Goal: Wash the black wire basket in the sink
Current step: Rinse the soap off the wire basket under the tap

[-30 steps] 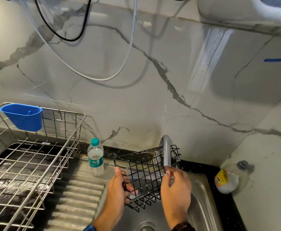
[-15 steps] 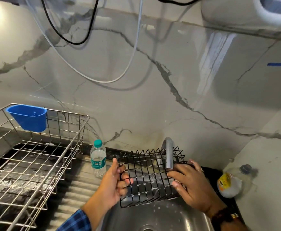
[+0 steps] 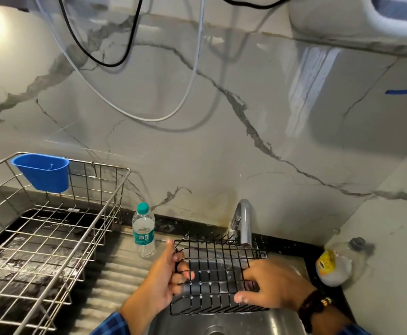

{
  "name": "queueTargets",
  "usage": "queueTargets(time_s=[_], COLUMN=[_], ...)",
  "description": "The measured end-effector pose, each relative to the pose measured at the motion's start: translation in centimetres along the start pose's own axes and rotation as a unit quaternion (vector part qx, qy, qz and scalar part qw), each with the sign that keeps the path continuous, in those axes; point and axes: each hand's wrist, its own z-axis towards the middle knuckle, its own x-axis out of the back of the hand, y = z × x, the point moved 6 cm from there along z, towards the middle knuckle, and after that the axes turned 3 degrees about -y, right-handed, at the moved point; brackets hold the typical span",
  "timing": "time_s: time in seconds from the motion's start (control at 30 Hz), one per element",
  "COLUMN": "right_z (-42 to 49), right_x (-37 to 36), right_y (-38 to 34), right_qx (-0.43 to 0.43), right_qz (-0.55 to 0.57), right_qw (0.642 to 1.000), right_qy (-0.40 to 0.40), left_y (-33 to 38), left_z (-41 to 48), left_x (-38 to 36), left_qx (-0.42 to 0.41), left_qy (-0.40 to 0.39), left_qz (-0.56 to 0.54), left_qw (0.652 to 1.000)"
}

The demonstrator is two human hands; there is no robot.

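Observation:
The black wire basket [image 3: 215, 274] hangs over the steel sink [image 3: 258, 322], just under the spout of the grey tap [image 3: 245, 226]. It is turned so a flat grid side faces me. My left hand [image 3: 166, 281] grips its left edge, fingers hooked through the wires. My right hand [image 3: 270, 286] holds the right side, fingers spread on the grid and poking through it. Small white droplets or suds dot the wires. I cannot tell whether water is running.
A steel dish rack [image 3: 52, 250] with a blue plastic cup [image 3: 42, 171] stands on the left. A water bottle [image 3: 143, 229] sits by the ribbed drainboard [image 3: 115, 281]. A plastic jug with a yellow label [image 3: 334, 267] stands right of the sink. Cables hang on the marble wall.
The basket has been rotated from tilted upright to a flatter grid facing me, lower over the sink. My right hand moved from the tap side onto the basket's right part.

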Motion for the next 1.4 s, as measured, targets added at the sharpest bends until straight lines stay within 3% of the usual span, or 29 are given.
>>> queueTargets(time_s=[0.13, 0.3, 0.53, 0.67, 0.83, 0.97, 1.07, 1.17, 1.27, 1.33, 1.4], right_z=[-0.4, -1.8, -1.8, -1.0, 0.4, 1.1, 1.2, 1.1, 0.4, -0.1, -0.6], right_x=[0.1, -0.1, -0.2, 0.9, 1.2, 0.8, 0.8, 0.6, 0.2, -0.3, -0.5], right_y=[-0.8, 0.8, -2.6, -4.0, -4.8, -5.4, -5.4, -5.2, -5.2, -5.4, -5.8], right_qx=[-0.021, -0.070, 0.048, 0.040, -0.017, -0.080, -0.087, -0.073, -0.140, -0.179, -0.204], right_qz=[-0.030, -0.013, -0.049, -0.011, 0.025, 0.008, 0.048, 0.073, 0.043, 0.039, 0.042], right_qw=[0.998, 0.967, 0.973, 0.986, 1.000, 0.996, 0.995, 0.994, 0.976, 0.964, 0.964], right_qy=[0.055, 0.244, 0.221, 0.163, 0.000, -0.037, -0.030, 0.047, 0.160, 0.191, 0.167], left_y=[1.1, 2.6, 3.4, 2.9, 2.3, 1.9, 1.9, 2.1, 2.6, 2.9, 2.9], left_z=[0.5, 0.5, 0.4, 0.1, -0.4, -0.5, -0.2, -0.4, -0.6, -0.6, -0.6], left_x=[0.5, 0.1, 0.1, -0.9, -2.2, -2.6, -1.9, -2.0, -2.6, -2.7, -2.8], left_qx=[0.007, -0.009, -0.024, -0.027, -0.037, -0.039, -0.051, -0.060, -0.066, -0.067, -0.067], left_qy=[0.027, 0.041, 0.057, 0.030, -0.005, -0.006, 0.015, 0.031, 0.034, 0.034, 0.029], left_qz=[0.023, 0.006, -0.021, -0.035, -0.021, -0.003, 0.013, -0.004, -0.016, -0.005, 0.007], left_qw=[0.999, 0.999, 0.998, 0.999, 0.999, 0.999, 0.998, 0.998, 0.997, 0.997, 0.997])
